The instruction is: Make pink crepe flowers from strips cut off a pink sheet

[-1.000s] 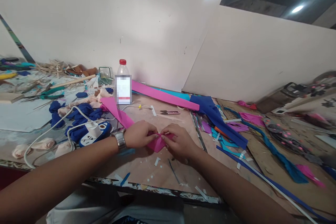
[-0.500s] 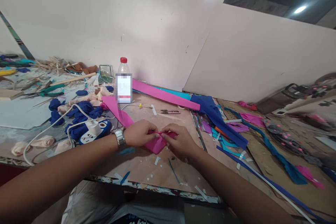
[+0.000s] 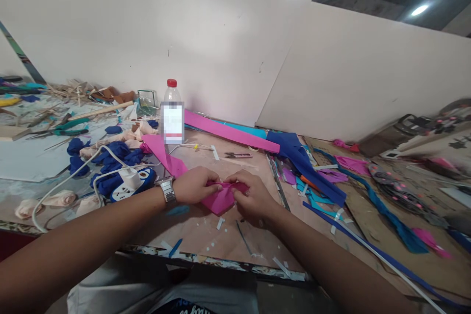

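Both of my hands meet over a pink foam strip (image 3: 221, 200) on the wooden worktable (image 3: 206, 230). My left hand (image 3: 196, 185), with a metal watch on the wrist, pinches the strip's folded end from the left. My right hand (image 3: 252, 197) pinches the same fold from the right, fingertips nearly touching the left ones. The strip runs back and left from my hands toward a plastic bottle (image 3: 172, 113) with a red cap.
A white power strip (image 3: 129, 184) with cable lies left of my hands among blue and cream fabric roses (image 3: 110, 154). Small scissors (image 3: 238, 155) lie behind. Long pink (image 3: 231, 133) and blue foam sheets (image 3: 305, 164), scraps and tools crowd the right side. White boards wall the back.
My hands stay on the pink fold; the fingers have shifted slightly along it, and the view has moved a little.
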`<state>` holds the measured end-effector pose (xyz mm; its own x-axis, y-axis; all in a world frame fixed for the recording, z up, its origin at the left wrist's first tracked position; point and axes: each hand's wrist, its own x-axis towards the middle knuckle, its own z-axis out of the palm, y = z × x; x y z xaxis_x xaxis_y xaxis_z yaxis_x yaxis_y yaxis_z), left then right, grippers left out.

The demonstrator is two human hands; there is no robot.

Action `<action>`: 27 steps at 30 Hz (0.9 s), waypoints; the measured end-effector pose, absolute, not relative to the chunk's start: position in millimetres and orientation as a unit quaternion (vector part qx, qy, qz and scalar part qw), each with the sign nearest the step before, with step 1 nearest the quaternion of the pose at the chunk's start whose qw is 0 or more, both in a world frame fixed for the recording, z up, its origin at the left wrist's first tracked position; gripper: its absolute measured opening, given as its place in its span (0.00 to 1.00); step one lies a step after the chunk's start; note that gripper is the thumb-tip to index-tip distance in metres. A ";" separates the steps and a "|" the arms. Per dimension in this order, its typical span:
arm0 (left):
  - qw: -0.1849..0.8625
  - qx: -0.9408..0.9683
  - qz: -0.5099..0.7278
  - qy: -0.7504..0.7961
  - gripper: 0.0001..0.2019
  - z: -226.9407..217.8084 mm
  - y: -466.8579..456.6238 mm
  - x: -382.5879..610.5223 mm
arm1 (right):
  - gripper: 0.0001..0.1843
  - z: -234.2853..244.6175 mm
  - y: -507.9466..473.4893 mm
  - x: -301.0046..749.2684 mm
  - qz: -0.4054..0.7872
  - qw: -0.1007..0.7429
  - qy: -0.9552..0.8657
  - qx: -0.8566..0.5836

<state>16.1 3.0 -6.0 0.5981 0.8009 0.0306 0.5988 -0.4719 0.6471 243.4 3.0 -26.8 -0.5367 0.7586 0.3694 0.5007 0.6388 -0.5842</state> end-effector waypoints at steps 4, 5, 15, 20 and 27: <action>0.307 0.845 0.169 0.404 0.18 -7.0 2.5 16.1 | 0.07 -23.3 0.3 240.5 0.196 0.312 -0.852 -0.371; 0.308 0.846 0.169 0.400 0.18 -7.1 2.5 16.1 | 0.05 -23.2 0.1 240.0 0.193 0.311 -0.854 -0.369; 0.329 0.860 0.159 0.357 0.17 -9.1 1.7 16.0 | 0.04 -23.8 -1.6 238.5 0.185 0.317 -0.861 -0.352; 0.348 0.862 0.156 0.334 0.17 -6.4 -0.8 17.6 | 0.03 -22.3 -3.5 238.8 0.188 0.324 -0.858 -0.352; 0.364 0.849 0.164 0.347 0.18 -8.4 -0.4 18.8 | 0.04 -21.6 -3.4 237.5 0.184 0.332 -0.857 -0.347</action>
